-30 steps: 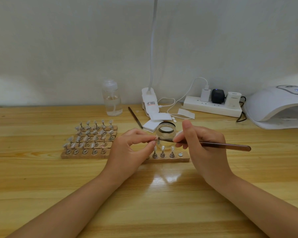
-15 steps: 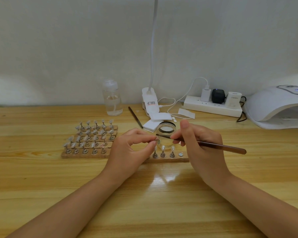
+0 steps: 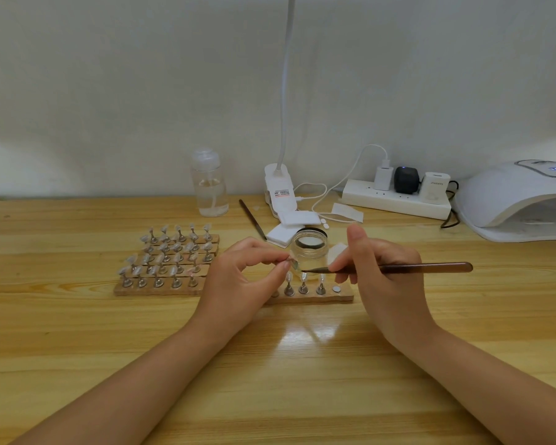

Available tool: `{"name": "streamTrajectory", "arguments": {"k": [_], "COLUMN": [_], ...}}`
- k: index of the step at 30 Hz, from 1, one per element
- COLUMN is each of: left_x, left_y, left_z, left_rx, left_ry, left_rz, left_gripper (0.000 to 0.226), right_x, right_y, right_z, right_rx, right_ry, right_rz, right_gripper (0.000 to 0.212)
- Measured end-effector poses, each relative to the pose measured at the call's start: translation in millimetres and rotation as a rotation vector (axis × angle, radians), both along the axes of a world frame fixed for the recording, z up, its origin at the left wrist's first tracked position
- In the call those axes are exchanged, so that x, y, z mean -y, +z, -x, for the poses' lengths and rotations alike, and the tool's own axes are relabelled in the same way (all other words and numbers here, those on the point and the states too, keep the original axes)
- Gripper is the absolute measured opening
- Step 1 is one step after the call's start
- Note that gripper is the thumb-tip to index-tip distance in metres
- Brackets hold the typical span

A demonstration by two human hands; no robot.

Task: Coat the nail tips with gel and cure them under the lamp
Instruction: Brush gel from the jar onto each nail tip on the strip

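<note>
Brown-handled brush point(image 3: 398, 268) is now lying nearly level in the head view, its pointed tip sitting just beside the nail tip point(image 3: 293, 262), whereas half a second ago the tip was raised over the mouth of the glass jar point(image 3: 309, 248). Judged from this, the brush is coming back loaded with gel and the coating of this one tip is resuming; curing is not yet in hand.

Left hand point(image 3: 238, 284) is pinching the nail tip on its small stand between thumb and forefinger, the other fingers curled beneath, and is holding it just above the near wooden strip point(image 3: 344, 297). It is staying where it was a second ago.

Right hand point(image 3: 382, 274) is gripping the brush pen-fashion near the tip, fingers curled round the handle and thumb standing upright above it.

Three further tips are standing on the near strip below the brush, with one bare metal disc at its right end. Whether they carry gel cannot be told. A larger block of tips point(image 3: 167, 261) is sitting left of the left hand.

The white curing lamp point(image 3: 520, 200) is standing well apart at the right edge, its display lit, its mouth facing the table point(image 3: 77, 332).
</note>
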State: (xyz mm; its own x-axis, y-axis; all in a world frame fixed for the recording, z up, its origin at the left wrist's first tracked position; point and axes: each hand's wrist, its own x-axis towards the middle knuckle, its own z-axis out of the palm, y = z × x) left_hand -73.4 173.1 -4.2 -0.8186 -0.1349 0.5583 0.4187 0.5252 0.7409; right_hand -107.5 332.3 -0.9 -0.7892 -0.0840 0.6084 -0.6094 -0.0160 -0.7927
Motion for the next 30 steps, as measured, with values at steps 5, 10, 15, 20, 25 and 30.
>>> {"name": "streamTrajectory", "arguments": {"k": [5,10,15,20,25,30], "left_x": [1.1,1.5,2.0,2.7,2.8,2.4], "left_y": [-0.6,-1.3,-2.0,-2.6,-3.0,-2.1], "left_z": [1.2,1.8,2.4,3.7,4.5,3.9], "left_rx": [-0.033,-0.044,-0.037,-0.026,-0.028,-0.034], "left_ry": [-0.009,-0.012,-0.011,-0.006,0.003,0.006], "left_rz": [-0.010,0.005,0.008,0.006,0.002,0.016], "left_gripper": [0.020,0.020,0.021,0.022,0.024,0.025], "right_x": [-1.6,-0.7,2.2,2.9,3.0,2.2], "right_y": [2.3,0.3,-1.1,-1.7,-2.0,-2.4], "right_z": [0.9,1.5,0.2,0.8,0.1,-1.2], "right_rx": [-0.004,-0.103,-0.198,-0.233,-0.256,-0.254], "right_ry": [0.002,-0.026,-0.028,-0.025,-0.013,-0.002], "right_rz": [0.071,-0.001,-0.076,-0.127,-0.131,-0.111], "right_gripper": [0.034,0.027,0.026,0.027,0.030,0.032]}}
